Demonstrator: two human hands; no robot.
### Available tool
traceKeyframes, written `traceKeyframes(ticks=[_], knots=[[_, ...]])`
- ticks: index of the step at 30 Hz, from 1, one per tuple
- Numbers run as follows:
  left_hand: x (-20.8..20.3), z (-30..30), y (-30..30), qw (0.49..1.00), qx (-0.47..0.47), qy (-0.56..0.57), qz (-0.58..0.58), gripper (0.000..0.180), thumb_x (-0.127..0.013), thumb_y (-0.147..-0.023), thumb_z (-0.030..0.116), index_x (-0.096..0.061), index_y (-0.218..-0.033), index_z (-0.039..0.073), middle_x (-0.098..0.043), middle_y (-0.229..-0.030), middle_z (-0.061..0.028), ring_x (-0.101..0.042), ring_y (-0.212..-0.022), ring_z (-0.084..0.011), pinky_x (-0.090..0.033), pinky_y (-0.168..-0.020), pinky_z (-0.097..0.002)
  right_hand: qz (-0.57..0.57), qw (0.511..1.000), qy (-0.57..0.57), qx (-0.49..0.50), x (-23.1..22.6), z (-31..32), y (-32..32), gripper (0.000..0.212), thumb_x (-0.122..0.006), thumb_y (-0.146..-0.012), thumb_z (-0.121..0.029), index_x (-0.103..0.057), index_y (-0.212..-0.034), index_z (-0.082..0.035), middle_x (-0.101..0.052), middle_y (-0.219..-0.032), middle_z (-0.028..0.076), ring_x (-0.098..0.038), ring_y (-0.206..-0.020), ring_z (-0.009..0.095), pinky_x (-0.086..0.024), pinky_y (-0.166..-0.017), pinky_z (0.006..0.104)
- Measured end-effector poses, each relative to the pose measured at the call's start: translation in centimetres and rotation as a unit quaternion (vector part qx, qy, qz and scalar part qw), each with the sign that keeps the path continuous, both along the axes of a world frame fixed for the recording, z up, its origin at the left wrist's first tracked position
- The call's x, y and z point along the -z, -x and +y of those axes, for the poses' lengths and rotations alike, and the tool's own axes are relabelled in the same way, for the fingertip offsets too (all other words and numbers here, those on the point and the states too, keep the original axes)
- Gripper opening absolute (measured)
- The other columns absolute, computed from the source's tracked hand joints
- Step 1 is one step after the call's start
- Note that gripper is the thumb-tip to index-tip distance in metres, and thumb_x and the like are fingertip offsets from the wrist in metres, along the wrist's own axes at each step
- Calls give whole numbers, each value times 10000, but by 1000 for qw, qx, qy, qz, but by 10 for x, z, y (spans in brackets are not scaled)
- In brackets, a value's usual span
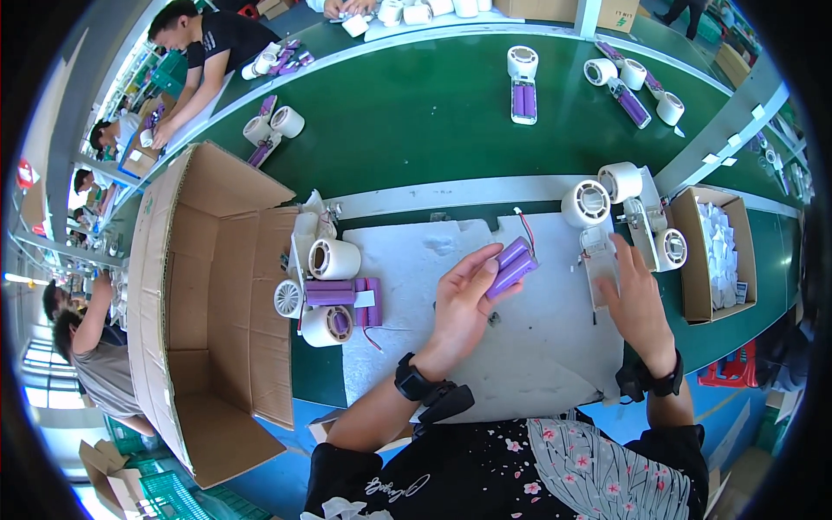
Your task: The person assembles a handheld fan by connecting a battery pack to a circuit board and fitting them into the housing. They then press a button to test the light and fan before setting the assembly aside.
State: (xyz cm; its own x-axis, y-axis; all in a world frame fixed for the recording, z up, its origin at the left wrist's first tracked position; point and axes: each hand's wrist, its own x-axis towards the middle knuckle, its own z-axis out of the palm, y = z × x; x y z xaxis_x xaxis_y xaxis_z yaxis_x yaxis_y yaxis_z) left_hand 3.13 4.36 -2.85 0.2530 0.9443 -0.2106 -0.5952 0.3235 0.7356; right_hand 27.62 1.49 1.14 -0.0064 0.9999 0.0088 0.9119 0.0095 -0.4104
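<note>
My left hand (461, 299) is closed around a purple battery pack (513, 266), its cells side by side and a thin red lead rising from its far end. To the right, my right hand (640, 299) has its fingers spread, beside a white handheld-fan housing (600, 267) whose round fan head (587, 203) points away from me. Whether the fingertips touch the housing, I cannot tell. Both hands are over a pale, worn foam sheet (416, 260). On its left edge, more purple battery packs (368, 299) lie against a pile of white fan parts (334, 259).
A large open cardboard box (234, 295) stands at the left. At the right, a small carton (747, 260) holds white pieces beside more fan housings (641, 217). Beyond a metal rail, a green belt (407, 113) carries several fans with purple cells. Co-workers sit along the far left.
</note>
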Motion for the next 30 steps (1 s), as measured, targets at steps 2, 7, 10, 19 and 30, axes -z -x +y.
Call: traceKeyframes(ticks=[2, 7, 10, 19, 30], knots=[[0, 1, -2, 999, -2, 19, -29, 368, -540, -980, 152, -500, -1288, -45, -629, -1129, -173, -674, -940, -260, -580, -832, -370, 6, 999, -48, 10, 10, 8, -5, 528, -666, -834, -63, -436, -1308, -46, -575, -1095, 222, -622, -933, 360, -513, -796, 398], [4, 3, 9, 999, 26, 23, -9, 391, -558, -971, 162, -490, -1298, -40, -646, -1085, -176, -685, -890, -265, -580, -788, -356, 122, 992, -34, -20, 7, 18, 6, 539, -609, -862, -12, -382, -1348, -74, -602, -1016, 216, -653, -807, 333, -515, -703, 373], [3, 4, 18, 999, 29, -19, 9, 383, -549, -970, 160, -492, -1303, -20, -633, -1143, -189, -685, -914, -260, -570, -770, -352, 298, 953, 61, -11, 11, 33, 15, 547, -600, -858, 4, -380, -1350, -89, -609, -941, 187, -650, -696, 269, -497, -628, 359], [-12, -1, 6, 974, -45, -201, 100, 394, -588, -924, 21, -513, -1307, -26, -622, -1181, -180, -649, -1034, -282, -539, -851, -405, 263, 954, 58, -132, 1, 23, 60, 427, -588, -902, -41, -422, -1295, -47, -586, -905, 101, -615, -752, 152, -498, -644, 328], [-21, 5, 5, 784, 9, -460, 416, 421, -675, -748, -64, -612, -1154, 28, -601, -1215, -168, -609, -1083, -336, -490, -909, -366, 629, 765, 135, -45, 25, 44, 32, 253, -526, -965, -211, -541, -1090, 8, -552, -989, 92, -544, -894, 138, -480, -725, 279]])
